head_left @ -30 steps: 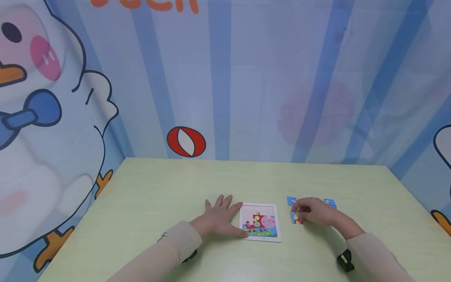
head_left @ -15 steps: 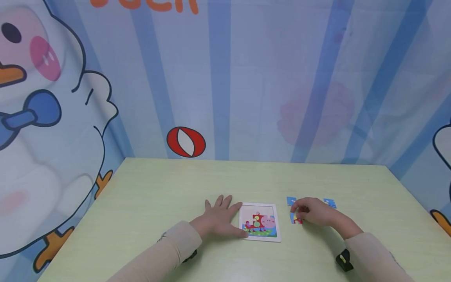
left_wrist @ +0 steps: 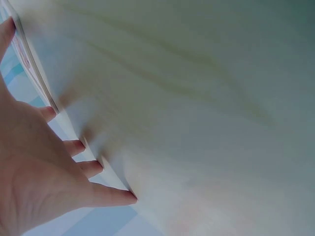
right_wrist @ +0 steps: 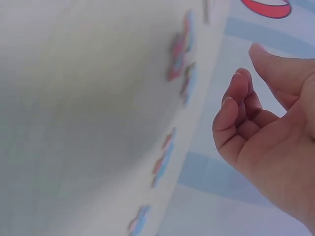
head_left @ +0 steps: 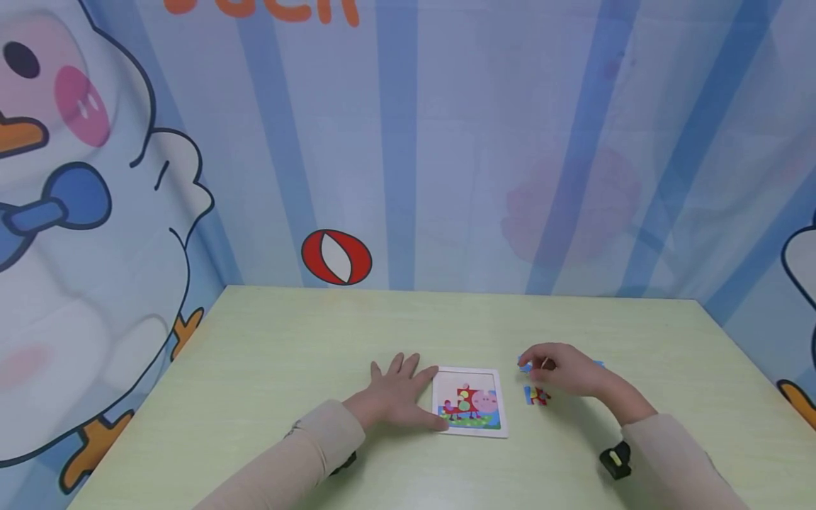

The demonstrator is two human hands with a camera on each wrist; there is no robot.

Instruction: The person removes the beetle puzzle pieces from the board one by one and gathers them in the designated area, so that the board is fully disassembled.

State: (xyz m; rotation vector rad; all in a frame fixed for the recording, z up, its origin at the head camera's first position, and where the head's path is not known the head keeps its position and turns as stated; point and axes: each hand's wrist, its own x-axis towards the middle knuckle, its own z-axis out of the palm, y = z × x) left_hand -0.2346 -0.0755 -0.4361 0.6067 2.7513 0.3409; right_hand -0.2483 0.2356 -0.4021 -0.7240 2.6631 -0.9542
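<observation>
My left hand [head_left: 397,400] lies flat with its fingers spread at the left side of a small white-framed jigsaw tray [head_left: 452,380]. Its thumb rests on the tray's lower left corner, and the forefinger reaches the upper left one. Fitted pieces in the tray show a pink pig's head and a red body. To the right, my right hand [head_left: 567,368] hovers over loose jigsaw pieces, its fingers loosely bent. The right wrist view shows a gap between thumb and fingers, with nothing held. A red and blue piece [head_left: 537,396] lies just below that hand.
Blue pieces [head_left: 599,363] show partly behind the right hand. In the right wrist view, several loose pieces [right_wrist: 164,157] lie in a row along the pale tabletop [head_left: 306,333]. A printed cloth backdrop [head_left: 459,142] rises behind the table's far edge.
My right hand has risen from the red and blue jigsaw piece and shifted back, leaving that piece in fuller view, slightly farther left than at first. The left hand and tray have stayed put.
</observation>
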